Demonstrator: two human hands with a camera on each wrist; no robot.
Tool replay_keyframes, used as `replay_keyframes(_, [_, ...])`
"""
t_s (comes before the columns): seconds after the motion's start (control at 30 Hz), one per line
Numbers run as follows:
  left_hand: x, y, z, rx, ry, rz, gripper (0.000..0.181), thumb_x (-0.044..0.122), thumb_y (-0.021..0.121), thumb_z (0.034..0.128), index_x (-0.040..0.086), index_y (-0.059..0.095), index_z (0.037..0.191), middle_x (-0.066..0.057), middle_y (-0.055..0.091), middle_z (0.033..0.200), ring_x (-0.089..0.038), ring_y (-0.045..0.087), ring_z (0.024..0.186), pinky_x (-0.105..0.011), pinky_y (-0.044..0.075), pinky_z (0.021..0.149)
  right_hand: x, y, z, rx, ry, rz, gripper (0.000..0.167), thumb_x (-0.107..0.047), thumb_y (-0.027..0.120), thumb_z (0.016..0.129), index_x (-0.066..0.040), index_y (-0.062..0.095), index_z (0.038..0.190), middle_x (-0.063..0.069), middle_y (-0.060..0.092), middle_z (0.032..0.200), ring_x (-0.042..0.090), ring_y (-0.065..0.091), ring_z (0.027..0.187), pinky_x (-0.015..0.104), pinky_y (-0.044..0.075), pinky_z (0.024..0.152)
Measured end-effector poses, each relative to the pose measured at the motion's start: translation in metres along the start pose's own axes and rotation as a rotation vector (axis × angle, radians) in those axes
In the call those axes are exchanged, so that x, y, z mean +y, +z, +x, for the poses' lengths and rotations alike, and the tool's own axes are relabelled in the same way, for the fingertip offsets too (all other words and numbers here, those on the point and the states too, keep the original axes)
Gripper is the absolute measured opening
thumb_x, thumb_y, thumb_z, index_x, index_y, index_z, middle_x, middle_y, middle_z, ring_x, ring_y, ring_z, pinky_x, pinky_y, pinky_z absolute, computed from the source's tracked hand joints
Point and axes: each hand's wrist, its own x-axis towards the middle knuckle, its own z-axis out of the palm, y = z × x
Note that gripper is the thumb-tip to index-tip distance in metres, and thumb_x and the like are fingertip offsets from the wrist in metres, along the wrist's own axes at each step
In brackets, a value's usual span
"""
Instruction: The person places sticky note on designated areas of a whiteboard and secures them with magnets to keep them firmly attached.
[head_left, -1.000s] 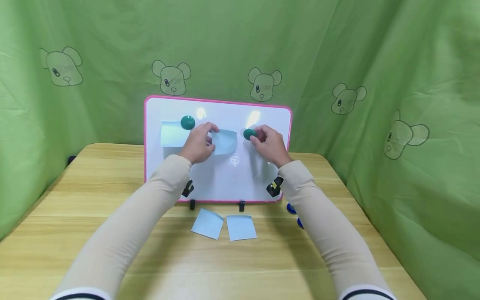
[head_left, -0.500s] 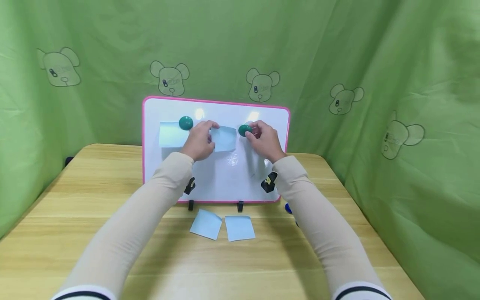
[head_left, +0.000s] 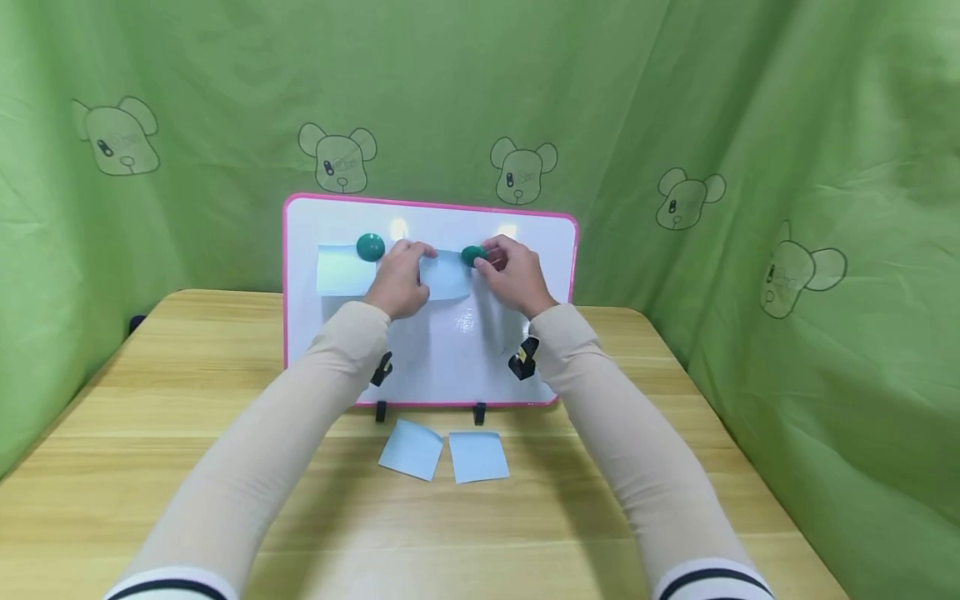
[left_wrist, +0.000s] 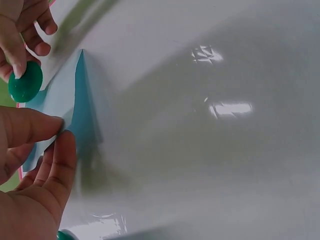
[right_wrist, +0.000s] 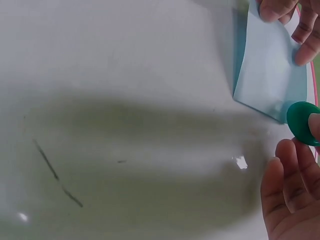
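Note:
My left hand (head_left: 400, 282) pinches the left side of a light blue sticky note (head_left: 447, 277) against the upright whiteboard (head_left: 435, 358). In the left wrist view the note (left_wrist: 60, 95) bows, its lower edge standing off the board. My right hand (head_left: 516, 273) holds a round green magnet (head_left: 472, 255) between thumb and fingers at the note's upper right corner. The right wrist view has this magnet (right_wrist: 301, 123) overlapping that corner; whether it touches the board, I cannot tell. Left of my left hand, another blue note (head_left: 345, 271) hangs under a second green magnet (head_left: 370, 247).
Two blue sticky notes (head_left: 411, 450) (head_left: 479, 457) lie on the wooden table (head_left: 450, 533) before the board. Black feet (head_left: 381, 411) support the board's pink-framed lower edge. A green curtain (head_left: 435, 83) hangs close behind and along both sides.
My right hand has carried the green magnet leftward and slightly up, from beside the note onto its upper right corner. The note's right side has risen a little; my left hand stays nearly still.

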Motion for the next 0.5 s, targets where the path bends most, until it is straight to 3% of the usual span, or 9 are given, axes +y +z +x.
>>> replay_keyframes(0.2, [0.002, 0.001, 0.001, -0.003, 0.004, 0.004, 0.05, -0.006, 0.061, 0.0849, 0.006, 0.053, 0.132, -0.011, 0.042, 0.133, -0.022, 0.05, 0.107, -0.034, 0.045, 0.099, -0.005, 0.005, 0.004, 0.014, -0.005, -0.013, 0.022, -0.015, 0.063, 0.094, -0.003, 0.063, 0.112, 0.016, 0.065, 0.103, 0.026, 0.06, 0.094, 0.036, 0.052, 0.08])
replay_keyframes(0.5, [0.006, 0.001, 0.002, -0.004, 0.002, 0.015, 0.051, -0.007, 0.061, 0.0839, 0.007, 0.054, 0.132, -0.011, 0.042, 0.135, -0.026, 0.041, 0.129, -0.037, 0.038, 0.107, -0.008, 0.012, 0.01, 0.044, 0.008, -0.028, 0.024, -0.017, 0.061, 0.096, -0.005, 0.062, 0.117, 0.015, 0.064, 0.103, 0.025, 0.06, 0.093, 0.035, 0.054, 0.077])
